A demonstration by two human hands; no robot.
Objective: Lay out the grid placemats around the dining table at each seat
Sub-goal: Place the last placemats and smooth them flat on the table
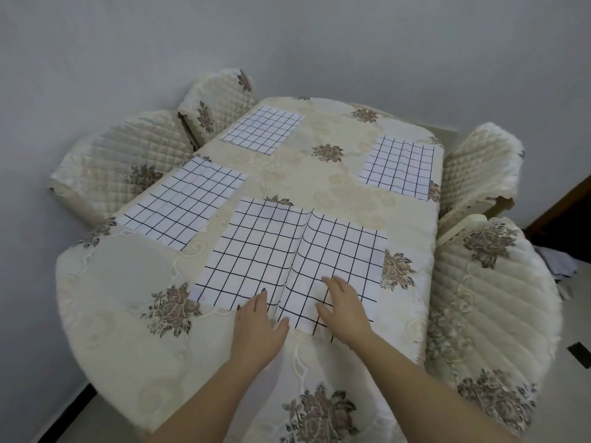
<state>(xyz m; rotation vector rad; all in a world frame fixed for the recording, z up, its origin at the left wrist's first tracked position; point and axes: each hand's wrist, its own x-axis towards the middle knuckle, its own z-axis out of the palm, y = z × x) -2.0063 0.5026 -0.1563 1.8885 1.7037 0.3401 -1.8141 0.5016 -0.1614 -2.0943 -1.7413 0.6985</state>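
Note:
Several white placemats with black grid lines lie on the table's cream floral cloth [128, 282]. The nearest placemat [271, 251] lies in front of me with a raised crease down its middle. My left hand [259, 327] rests flat on its near edge, left of the crease. My right hand [343, 306] presses flat on it, right of the crease. A second placemat [182, 203] lies at the left side, a third [263, 129] at the far left, and another [398, 166] at the far right.
Chairs in quilted cream covers stand round the table: two on the left [121, 161] [217, 97], one at the far right [479, 164] and one at the near right [492, 298]. White walls close in behind and to the left.

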